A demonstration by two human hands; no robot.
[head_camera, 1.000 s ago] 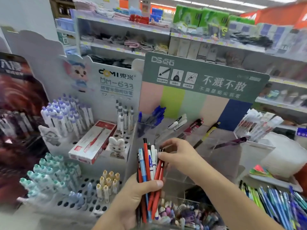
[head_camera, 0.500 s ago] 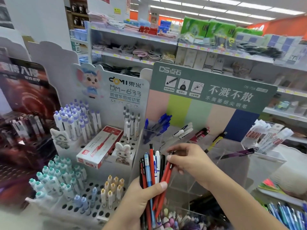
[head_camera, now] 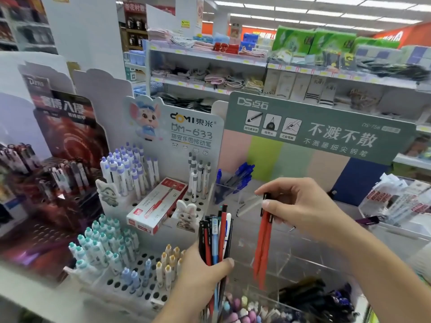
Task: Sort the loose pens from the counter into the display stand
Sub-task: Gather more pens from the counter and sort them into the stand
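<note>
My left hand (head_camera: 200, 273) grips an upright bundle of mixed pens (head_camera: 215, 238) in red, blue, black and white, low in the middle. My right hand (head_camera: 300, 206) pinches the black tops of two red pens (head_camera: 263, 243), which hang point down to the right of the bundle. They dangle over the clear acrylic display stand (head_camera: 291, 255) with its tiered compartments. A back compartment holds blue pens (head_camera: 238, 176). A lower front compartment holds dark pens (head_camera: 310, 292).
A white DOMI peg stand (head_camera: 130, 283) with purple, teal and yellow capped pens stands at left, with a red pen box (head_camera: 156, 206) lying on it. Packaged pens (head_camera: 396, 199) sit at right. A green header sign (head_camera: 326, 131) rises behind the acrylic stand, store shelves beyond.
My right hand has pulled two red pens out of the bundle and moved them up and to the right. The camera has moved closer and tilted up.
</note>
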